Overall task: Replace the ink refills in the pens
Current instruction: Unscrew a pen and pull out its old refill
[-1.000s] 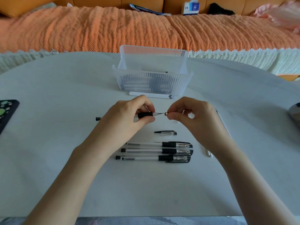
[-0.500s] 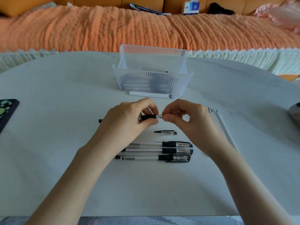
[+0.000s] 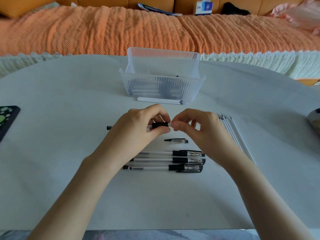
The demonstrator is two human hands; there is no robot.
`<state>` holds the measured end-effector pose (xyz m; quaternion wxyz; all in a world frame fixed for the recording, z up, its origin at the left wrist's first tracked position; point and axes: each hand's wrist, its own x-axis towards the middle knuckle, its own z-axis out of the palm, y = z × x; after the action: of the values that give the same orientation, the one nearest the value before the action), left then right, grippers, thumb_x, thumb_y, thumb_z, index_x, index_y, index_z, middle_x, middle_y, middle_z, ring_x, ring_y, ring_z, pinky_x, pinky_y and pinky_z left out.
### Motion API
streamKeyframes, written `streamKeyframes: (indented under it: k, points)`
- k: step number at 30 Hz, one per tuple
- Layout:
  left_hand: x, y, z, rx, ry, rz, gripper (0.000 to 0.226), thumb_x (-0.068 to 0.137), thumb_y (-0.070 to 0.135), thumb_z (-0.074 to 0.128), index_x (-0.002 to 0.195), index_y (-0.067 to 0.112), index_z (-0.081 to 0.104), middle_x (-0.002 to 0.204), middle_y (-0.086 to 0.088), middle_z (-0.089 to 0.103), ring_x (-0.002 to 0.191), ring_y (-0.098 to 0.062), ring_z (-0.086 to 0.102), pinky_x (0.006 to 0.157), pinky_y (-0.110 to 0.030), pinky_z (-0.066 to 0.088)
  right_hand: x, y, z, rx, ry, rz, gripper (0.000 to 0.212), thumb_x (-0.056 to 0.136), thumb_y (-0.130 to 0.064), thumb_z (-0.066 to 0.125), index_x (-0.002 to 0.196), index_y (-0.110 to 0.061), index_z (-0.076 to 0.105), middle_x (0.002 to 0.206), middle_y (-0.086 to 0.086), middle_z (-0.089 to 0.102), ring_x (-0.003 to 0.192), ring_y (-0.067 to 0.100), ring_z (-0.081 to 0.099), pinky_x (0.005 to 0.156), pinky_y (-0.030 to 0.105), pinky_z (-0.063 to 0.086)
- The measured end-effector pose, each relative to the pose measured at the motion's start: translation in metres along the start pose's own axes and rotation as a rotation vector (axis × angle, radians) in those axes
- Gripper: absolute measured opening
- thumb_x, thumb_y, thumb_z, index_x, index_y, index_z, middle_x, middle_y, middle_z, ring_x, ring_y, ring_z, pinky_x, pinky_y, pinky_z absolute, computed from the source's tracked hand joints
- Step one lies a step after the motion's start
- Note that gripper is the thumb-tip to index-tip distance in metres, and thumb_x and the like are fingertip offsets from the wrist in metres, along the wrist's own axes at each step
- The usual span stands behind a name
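My left hand (image 3: pixel 138 125) grips an uncapped pen (image 3: pixel 159 125) by its black grip, held level above the table; the pen's black end sticks out to the left. My right hand (image 3: pixel 195 125) pinches the pen's tip end between thumb and fingers, hiding it. A loose pen cap (image 3: pixel 176 140) lies just below the hands. Three capped pens (image 3: pixel 173 161) lie side by side nearer to me. Several white refills (image 3: pixel 233 134) lie in a row to the right, and two more refills (image 3: pixel 161 100) lie in front of the clear box (image 3: pixel 162 87).
The clear ribbed plastic box at the back centre holds more pens. A dark phone case with green spots (image 3: pixel 7 118) lies at the left edge. A grey object (image 3: pixel 314 118) sits at the right edge. An orange-covered sofa (image 3: pixel 121 30) runs behind the white table (image 3: pixel 69 170).
My right hand, which held a small tip piece apart from the pen, has closed in onto the pen's front end. The refills on the right have come into view.
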<state>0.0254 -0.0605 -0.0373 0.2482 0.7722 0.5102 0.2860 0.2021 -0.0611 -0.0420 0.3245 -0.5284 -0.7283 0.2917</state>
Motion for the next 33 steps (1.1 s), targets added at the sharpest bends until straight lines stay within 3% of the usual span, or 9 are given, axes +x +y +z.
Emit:
streamKeyframes:
  k: [4, 7, 10, 15, 17, 20, 25, 28, 33]
  points:
    - [-0.0002, 0.0012, -0.0006, -0.026, 0.001, 0.014, 0.016, 0.078, 0.028, 0.072, 0.089, 0.025, 0.061, 0.086, 0.016, 0.071, 0.088, 0.007, 0.059, 0.069, -0.001, 0.037, -0.0005, -0.0004, -0.0013, -0.036, -0.018, -0.005, 0.029, 0.093, -0.036, 0.048, 0.082, -0.017, 0.067, 0.072, -0.015, 0.062, 0.070, -0.003, 0.054, 0.065, 0.008, 0.038]
    - [0.0005, 0.0000, -0.0009, -0.025, 0.000, 0.010, 0.017, 0.078, 0.030, 0.072, 0.088, 0.026, 0.059, 0.085, 0.016, 0.070, 0.086, 0.007, 0.059, 0.067, -0.002, 0.035, -0.0006, -0.0012, -0.0028, 0.045, -0.004, 0.022, 0.016, 0.086, -0.040, 0.058, 0.091, -0.025, 0.063, 0.084, -0.016, 0.063, 0.074, 0.002, 0.054, 0.065, 0.010, 0.040]
    - [0.0014, -0.0009, -0.0007, -0.044, -0.006, 0.004, 0.018, 0.077, 0.030, 0.073, 0.088, 0.025, 0.059, 0.084, 0.015, 0.070, 0.083, 0.008, 0.060, 0.065, -0.001, 0.034, -0.0008, 0.0002, -0.0022, 0.031, -0.027, 0.024, 0.006, 0.084, -0.031, 0.064, 0.085, -0.025, 0.062, 0.081, -0.016, 0.063, 0.072, 0.002, 0.052, 0.065, 0.012, 0.040]
    - [0.0004, -0.0014, 0.0003, -0.048, -0.009, 0.005, 0.018, 0.076, 0.028, 0.074, 0.085, 0.024, 0.059, 0.085, 0.014, 0.070, 0.084, 0.005, 0.062, 0.067, -0.002, 0.037, -0.0007, -0.0003, -0.0011, -0.022, -0.006, 0.002, 0.033, 0.089, -0.044, 0.045, 0.076, -0.020, 0.064, 0.070, -0.014, 0.059, 0.068, -0.002, 0.053, 0.065, 0.009, 0.037]
    - [0.0004, -0.0018, -0.0002, -0.039, -0.008, 0.005, 0.018, 0.076, 0.029, 0.074, 0.086, 0.025, 0.059, 0.084, 0.015, 0.070, 0.083, 0.004, 0.062, 0.068, -0.004, 0.038, -0.0008, -0.0014, -0.0033, 0.022, -0.011, 0.015, 0.024, 0.084, -0.046, 0.054, 0.085, -0.025, 0.065, 0.078, -0.015, 0.063, 0.070, 0.001, 0.053, 0.064, 0.010, 0.039]
    - [0.0009, -0.0015, -0.0010, -0.037, -0.010, 0.009, 0.017, 0.077, 0.030, 0.073, 0.087, 0.023, 0.060, 0.082, 0.015, 0.070, 0.082, 0.004, 0.062, 0.067, -0.003, 0.037, -0.0013, -0.0010, -0.0038, 0.041, -0.034, 0.015, 0.007, 0.081, -0.031, 0.068, 0.084, -0.025, 0.064, 0.079, -0.015, 0.064, 0.068, 0.003, 0.052, 0.061, 0.013, 0.040]
    - [0.0000, -0.0008, -0.0016, -0.060, -0.008, 0.003, 0.016, 0.077, 0.030, 0.072, 0.087, 0.024, 0.061, 0.082, 0.015, 0.070, 0.083, 0.005, 0.062, 0.067, -0.002, 0.037, -0.0025, -0.0008, -0.0025, 0.014, -0.051, 0.033, 0.016, 0.088, -0.032, 0.060, 0.079, -0.021, 0.067, 0.067, -0.017, 0.060, 0.064, -0.004, 0.050, 0.061, 0.008, 0.036]
    - [0.0002, -0.0019, -0.0025, -0.047, -0.012, 0.002, 0.016, 0.077, 0.030, 0.072, 0.087, 0.025, 0.060, 0.083, 0.015, 0.070, 0.084, 0.005, 0.062, 0.068, -0.003, 0.038, -0.0017, -0.0009, -0.0031, 0.070, -0.030, 0.021, 0.010, 0.084, -0.033, 0.064, 0.090, -0.025, 0.065, 0.080, -0.017, 0.064, 0.069, 0.002, 0.053, 0.062, 0.013, 0.040]
    - [0.0007, -0.0025, -0.0009, -0.041, -0.009, 0.002, 0.017, 0.076, 0.029, 0.074, 0.086, 0.025, 0.061, 0.083, 0.015, 0.069, 0.082, 0.002, 0.062, 0.068, -0.004, 0.039, -0.0014, 0.0002, -0.0041, 0.052, -0.046, 0.025, 0.003, 0.084, -0.026, 0.066, 0.081, -0.026, 0.065, 0.079, -0.023, 0.063, 0.072, 0.001, 0.052, 0.065, 0.009, 0.038]
